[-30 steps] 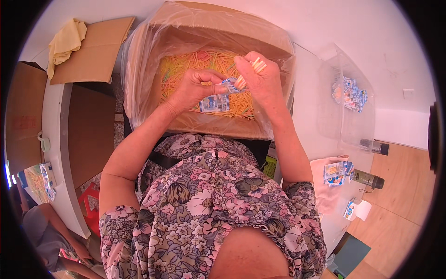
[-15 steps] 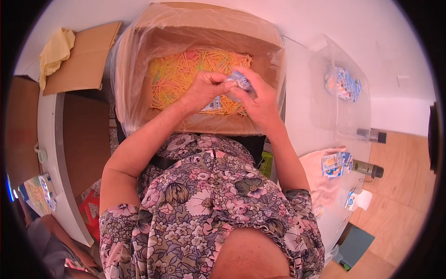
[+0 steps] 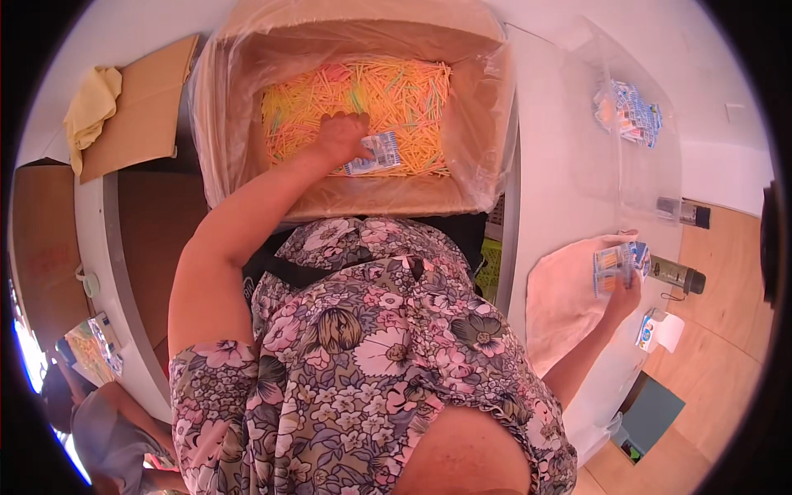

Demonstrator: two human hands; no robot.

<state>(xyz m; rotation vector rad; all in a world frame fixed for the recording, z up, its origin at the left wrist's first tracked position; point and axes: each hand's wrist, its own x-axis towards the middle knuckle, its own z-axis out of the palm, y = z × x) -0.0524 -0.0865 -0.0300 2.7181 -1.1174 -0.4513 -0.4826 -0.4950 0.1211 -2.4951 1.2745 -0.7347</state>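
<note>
My left hand (image 3: pixel 341 139) is low inside the cardboard box, over a layer of thin yellow, orange, pink and green sticks (image 3: pixel 412 92). Its fingers curl down among the sticks, and what they hold is hidden. By the thumb lies a clear plastic packet with blue edges (image 3: pixel 384 152), flat on the sticks. Far to the right, my right hand (image 3: pixel 624 294) has its fingers closed on a small blue-and-clear plastic packet (image 3: pixel 609 261) on the pile at the pink cloth's edge.
A plastic liner covers the cardboard box (image 3: pixel 355 25). A clear bin (image 3: pixel 598 165) on the white table holds several packets (image 3: pixel 631 114). The pink cloth (image 3: pixel 557 285) lies near a dark bottle (image 3: pixel 676 275). At left are a cardboard flap with a yellow cloth (image 3: pixel 95 103) and another person (image 3: pixel 124 425).
My hands have parted from the crumpled plastic packet they held together over the box. The left went down to the sticks; the right swung out to the packets on the cloth. The view shifted slightly.
</note>
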